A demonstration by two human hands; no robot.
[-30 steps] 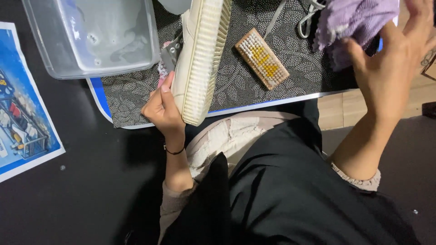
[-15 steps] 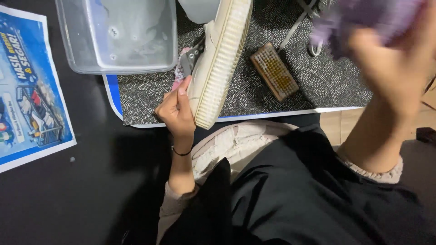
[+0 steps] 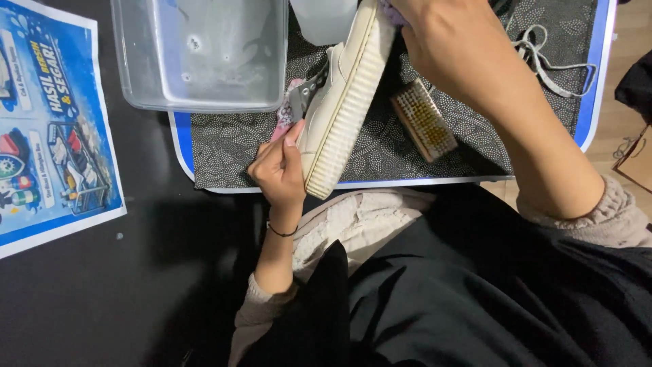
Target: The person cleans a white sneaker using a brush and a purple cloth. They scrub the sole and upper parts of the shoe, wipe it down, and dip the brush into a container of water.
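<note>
At frame centre, your left hand (image 3: 278, 170) fingers pinch the cream sneaker (image 3: 343, 102); your right hand (image 3: 451, 47) fingers press a purple cloth (image 3: 390, 12) on it

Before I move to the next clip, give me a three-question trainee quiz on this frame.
1. True or false: the left hand holds the shoe near its lower end.
2. What lies on the mat just right of the shoe? A) scissors B) brush C) sponge
3. Which thing sits at the top left, partly over the mat's edge?

Key:
1. True. The shoe is tipped on its side, its ribbed sole facing right.
2. B, the brush, bristles up, below the right hand.
3. The clear plastic tub, beside a printed blue sheet on the black table.
</note>
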